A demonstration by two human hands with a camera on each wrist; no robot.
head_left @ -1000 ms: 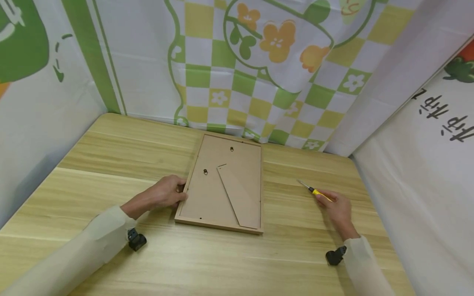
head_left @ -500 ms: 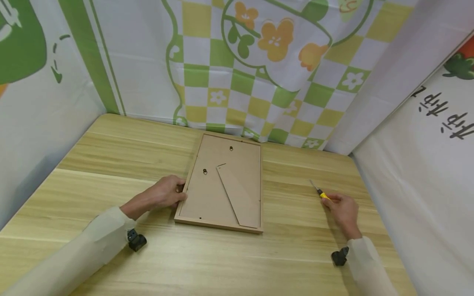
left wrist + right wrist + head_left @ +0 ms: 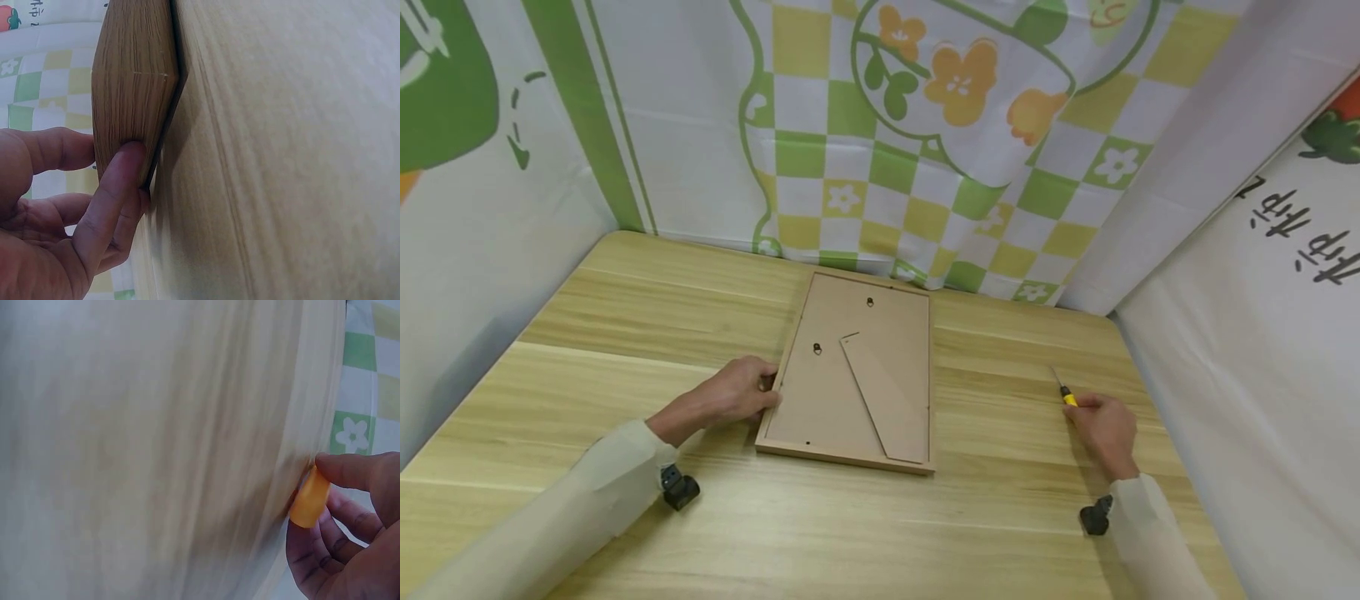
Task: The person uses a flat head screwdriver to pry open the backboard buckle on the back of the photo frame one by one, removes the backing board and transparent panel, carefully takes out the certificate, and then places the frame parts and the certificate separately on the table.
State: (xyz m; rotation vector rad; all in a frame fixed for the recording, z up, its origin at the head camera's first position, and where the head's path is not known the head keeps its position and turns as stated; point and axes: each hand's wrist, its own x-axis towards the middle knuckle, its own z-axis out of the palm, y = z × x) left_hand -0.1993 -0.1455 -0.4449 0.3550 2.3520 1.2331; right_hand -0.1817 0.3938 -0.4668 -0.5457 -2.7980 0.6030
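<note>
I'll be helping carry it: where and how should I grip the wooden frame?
Probably by the right rim of the wooden frame, coming from the right: its back faces up, the left hand grips the left rim, and the opposite side is straight and untouched.

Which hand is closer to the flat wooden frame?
Left. The left hand grips the wooden frame at its left edge; the right hand is apart from it, off to its right, holding a yellow-handled screwdriver.
</note>
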